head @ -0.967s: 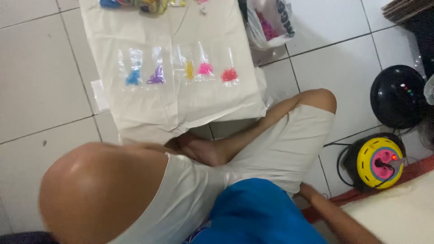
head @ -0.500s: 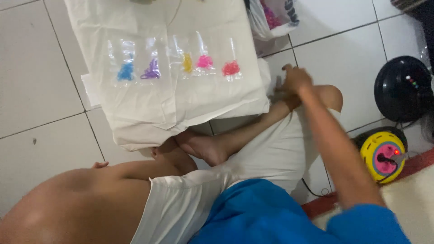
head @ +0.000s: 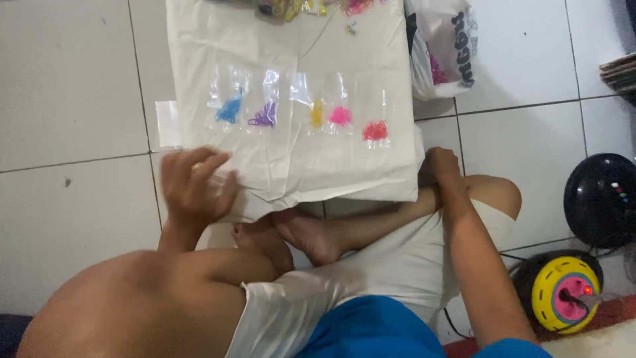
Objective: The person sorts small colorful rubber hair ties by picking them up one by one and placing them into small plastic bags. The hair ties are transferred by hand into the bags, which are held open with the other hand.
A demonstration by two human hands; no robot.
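I sit cross-legged on a tiled floor, looking down at a cream cloth [head: 344, 59] spread in front of me. My left hand [head: 192, 185] hovers with fingers spread over the cloth's near left corner, blurred. My right hand [head: 438, 166] rests at the cloth's near right edge, fingers curled against it beside my knee. Several small clear bags lie in a row on the cloth, holding blue [head: 230, 109], purple [head: 265, 118], yellow [head: 317, 114], pink [head: 340, 115] and red [head: 375, 130] bits.
A white plastic bag [head: 442, 46] stands at the cloth's far right corner. More coloured bits [head: 311, 6] lie at the far edge. A black round object [head: 599, 199] and a yellow cable reel [head: 563, 292] sit on the right.
My left hand has come into view over the near left corner of the cloth. My right hand has stayed near the cloth's right edge by my knee, and the view has shifted.
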